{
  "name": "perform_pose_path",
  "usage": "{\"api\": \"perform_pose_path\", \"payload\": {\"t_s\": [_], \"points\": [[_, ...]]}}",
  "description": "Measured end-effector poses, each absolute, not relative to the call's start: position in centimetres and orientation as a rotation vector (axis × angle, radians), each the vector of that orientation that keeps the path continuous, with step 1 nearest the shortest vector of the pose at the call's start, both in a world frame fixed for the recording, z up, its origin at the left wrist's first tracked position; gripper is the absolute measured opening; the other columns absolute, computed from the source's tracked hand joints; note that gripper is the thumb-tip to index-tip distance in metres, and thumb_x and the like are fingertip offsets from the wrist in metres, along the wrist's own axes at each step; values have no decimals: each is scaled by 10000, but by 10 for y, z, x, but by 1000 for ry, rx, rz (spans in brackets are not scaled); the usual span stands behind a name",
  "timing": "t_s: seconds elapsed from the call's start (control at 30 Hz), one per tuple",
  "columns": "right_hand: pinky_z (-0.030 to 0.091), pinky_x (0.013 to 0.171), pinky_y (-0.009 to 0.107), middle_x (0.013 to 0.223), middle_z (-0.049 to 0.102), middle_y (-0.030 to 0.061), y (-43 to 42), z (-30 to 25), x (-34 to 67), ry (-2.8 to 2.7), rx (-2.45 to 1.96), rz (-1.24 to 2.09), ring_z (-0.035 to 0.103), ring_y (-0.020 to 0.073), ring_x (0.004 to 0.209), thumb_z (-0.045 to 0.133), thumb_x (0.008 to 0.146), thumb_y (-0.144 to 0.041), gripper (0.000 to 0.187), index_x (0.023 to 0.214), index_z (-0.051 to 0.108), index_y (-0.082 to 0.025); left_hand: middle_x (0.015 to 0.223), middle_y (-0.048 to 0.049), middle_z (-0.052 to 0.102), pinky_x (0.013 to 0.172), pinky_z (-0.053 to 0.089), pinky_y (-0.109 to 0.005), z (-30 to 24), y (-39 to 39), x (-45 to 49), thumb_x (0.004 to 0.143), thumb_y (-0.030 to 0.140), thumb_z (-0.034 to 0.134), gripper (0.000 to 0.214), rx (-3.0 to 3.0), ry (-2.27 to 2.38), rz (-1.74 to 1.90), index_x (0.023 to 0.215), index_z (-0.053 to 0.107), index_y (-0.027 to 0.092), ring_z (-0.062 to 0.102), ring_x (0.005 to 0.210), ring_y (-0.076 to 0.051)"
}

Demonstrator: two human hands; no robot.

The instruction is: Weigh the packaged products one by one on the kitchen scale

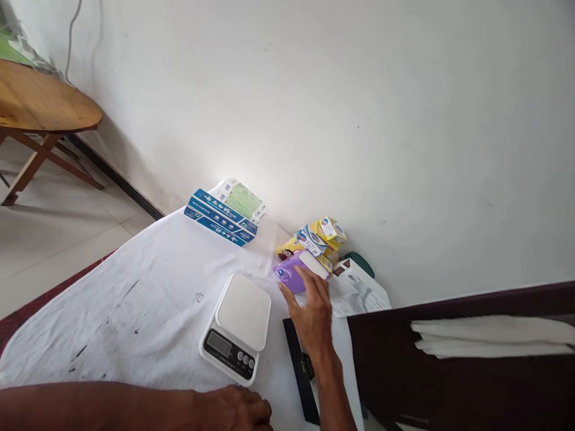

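My right hand [312, 311] reaches forward with its fingers stretched out, the fingertips touching a purple box [290, 272] at the edge of a pile of small boxes [321, 236]. My left hand [233, 410] lies at the bottom edge on the white cloth [135, 299], its fingers curled, just in front of a white digital kitchen scale [238, 326]. Whether the left hand holds anything is hidden. A black flat box [299, 359] lies under my right forearm.
Blue toothpaste boxes [220, 218] and a green box [242, 200] lie at the far end by the white wall. A white carton [359, 290] lies right of the pile. A dark board [449, 359] with folded white cloth [489, 338] stands at right. A wooden table [40, 105] stands far left.
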State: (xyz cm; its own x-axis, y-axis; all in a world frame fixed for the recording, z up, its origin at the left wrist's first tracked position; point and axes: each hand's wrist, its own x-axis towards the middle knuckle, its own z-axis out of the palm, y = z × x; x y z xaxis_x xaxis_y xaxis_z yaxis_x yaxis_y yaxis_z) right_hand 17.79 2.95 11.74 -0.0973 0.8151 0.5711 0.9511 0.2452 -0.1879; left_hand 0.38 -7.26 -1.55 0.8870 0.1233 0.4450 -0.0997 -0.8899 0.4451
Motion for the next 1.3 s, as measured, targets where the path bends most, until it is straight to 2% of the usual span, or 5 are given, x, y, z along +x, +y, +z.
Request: {"api": "perform_pose_path", "payload": {"t_s": [0.23, 0.37, 0.63, 1.0, 1.3], "points": [[484, 1019, 554, 1352, 610, 212, -94, 59, 244, -1519, -2376, 87, 530, 427, 1300, 642, 783, -709, 836, 1387, 535, -141, 1055, -76, 597, 725, 508, -355, 19, -64, -20, 827, 453, 703, 449, 2524, -38, 454, 1142, 548, 172, 599, 845, -244], [509, 980, 516, 1228, 670, 183, -116, 29, 234, -1496, -2289, 77, 600, 382, 1197, 536, 881, -651, 657, 1315, 565, -159, 1077, -83, 579, 754, 514, -369, 19, -68, -18, 719, 471, 743, 586, 2520, -1, 386, 1184, 544, 175, 604, 865, -259], [549, 908, 464, 1184, 684, 159, -93, 64, 211, -1527, -2005, -29, 650, 332, 1098, 601, 893, -636, 603, 1275, 587, -170, 1055, -85, 584, 697, 497, -357, 19, -68, -17, 745, 496, 712, 537, 2563, -15, 410, 1137, 562, 162, 593, 816, -245], [548, 919, 469, 1054, 646, 73, -18, 94, 109, -2106, -1609, 179, 612, 277, 1010, 750, 839, -195, 437, 1241, 581, -220, 973, -69, 602, 631, 472, -330, 20, -67, -16, 963, 398, 595, 289, 2618, -33, 528, 1113, 603, 151, 577, 754, -221], [562, 951, 495, 1278, 638, 138, -29, 117, 151, -1947, -1658, 39, 608, 306, 1182, 655, 943, -488, 489, 1336, 568, -210, 953, -63, 610, 653, 499, -315, 21, -66, -14, 1004, 438, 560, 297, 2624, -18, 531, 1015, 600, 144, 574, 732, -199]]}}
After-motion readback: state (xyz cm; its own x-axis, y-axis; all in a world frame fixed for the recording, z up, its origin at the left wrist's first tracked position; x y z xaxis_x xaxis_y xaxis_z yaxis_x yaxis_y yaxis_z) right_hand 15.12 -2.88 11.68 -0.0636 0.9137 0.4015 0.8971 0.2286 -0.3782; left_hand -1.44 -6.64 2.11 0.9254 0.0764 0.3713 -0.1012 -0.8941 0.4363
